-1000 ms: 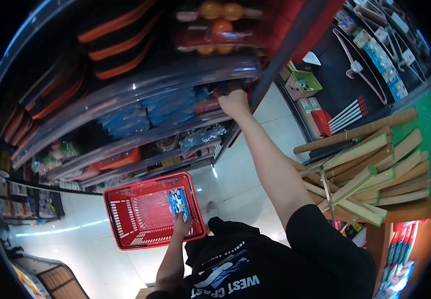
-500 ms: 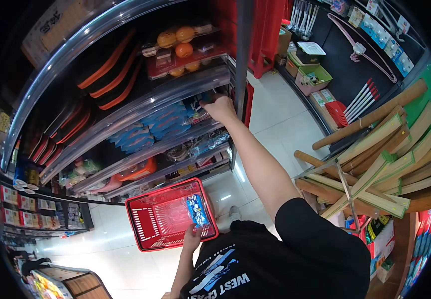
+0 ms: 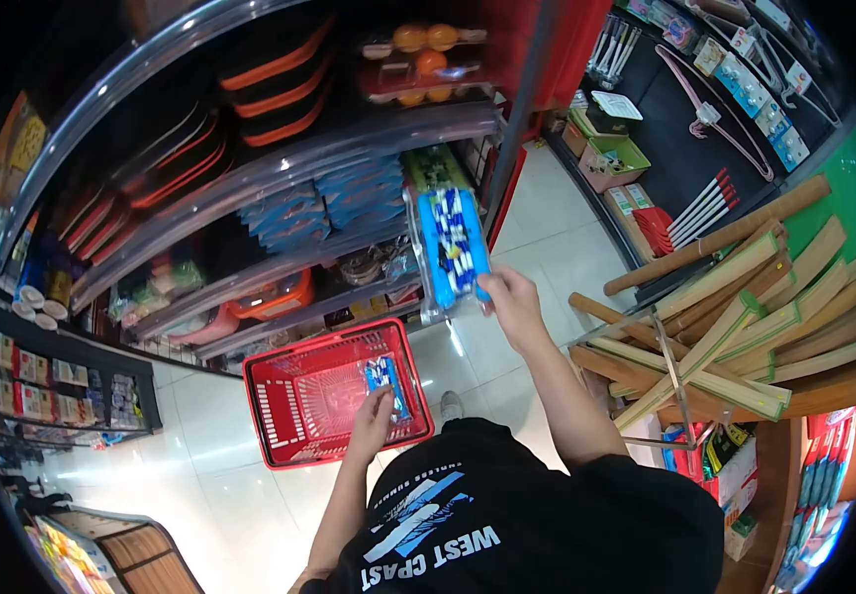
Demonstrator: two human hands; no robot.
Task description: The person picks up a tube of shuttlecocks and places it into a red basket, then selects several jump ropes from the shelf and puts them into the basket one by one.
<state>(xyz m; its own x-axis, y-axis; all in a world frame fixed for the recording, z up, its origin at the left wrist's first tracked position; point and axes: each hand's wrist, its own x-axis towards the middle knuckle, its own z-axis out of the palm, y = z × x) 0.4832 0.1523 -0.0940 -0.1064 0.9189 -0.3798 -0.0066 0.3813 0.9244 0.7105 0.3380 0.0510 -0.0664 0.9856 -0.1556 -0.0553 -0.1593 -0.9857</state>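
Observation:
My right hand (image 3: 514, 305) grips the lower end of a blue package (image 3: 453, 247) with white and dark blue pieces under clear wrap, held in the air beside the shelf. At the near side of the red basket (image 3: 294, 396), my left hand (image 3: 375, 414) has its fingers closed over or next to the rim; what they grip is hidden. A smaller-looking blue packet (image 3: 382, 376) lies inside the basket, just beyond my left fingers.
Tiered shelves (image 3: 289, 163) on the left hold black and orange trays (image 3: 280, 99) and blue packets (image 3: 359, 193). On the right, wooden pieces (image 3: 735, 327) stick out of a rack. A pink hanger (image 3: 705, 114) and red-tipped tools (image 3: 702, 213) are farther back.
My right hand has come back from the shelf with the blue package in it. The view has shifted, and the basket sits slightly higher in it. My left hand stays at the basket.

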